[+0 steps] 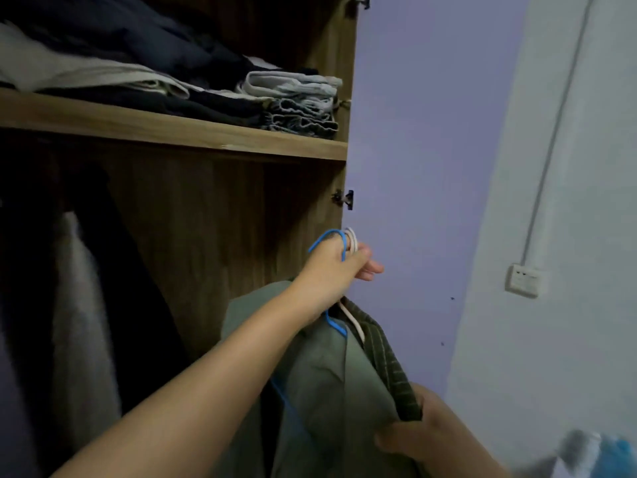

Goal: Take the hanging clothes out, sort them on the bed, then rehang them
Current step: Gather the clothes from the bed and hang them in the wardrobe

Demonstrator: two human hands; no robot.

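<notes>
Gripping two hanger hooks at once, the left hand reaches forward at the right edge of the open wardrobe, its fingers curled round the necks of a blue hanger and a white hanger, whose hooks stick up above the knuckles. From the blue hanger hangs a grey-green shirt, and just behind it, on the white hanger, a dark green striped shirt; both garments hang below the left wrist, outside the wardrobe's hanging space and in front of its right side panel. Lower down, the right hand holds the two garments together, its thumb pressed across the grey-green cloth and its fingers wrapped behind the striped fabric. Inside the wardrobe, at the left, a pale grey garment hangs between dark clothes in deep shadow. Above them runs a wooden shelf carrying folded clothes: dark pieces, a pale one at the left, and a small stack of light and denim-coloured items at the right end. A metal hinge sits on the wardrobe's right edge, against a lilac wall. Farther right, on a paler wall, a white cable duct runs down to a white socket. Something blurred, grey and blue, shows in the bottom right corner.
</notes>
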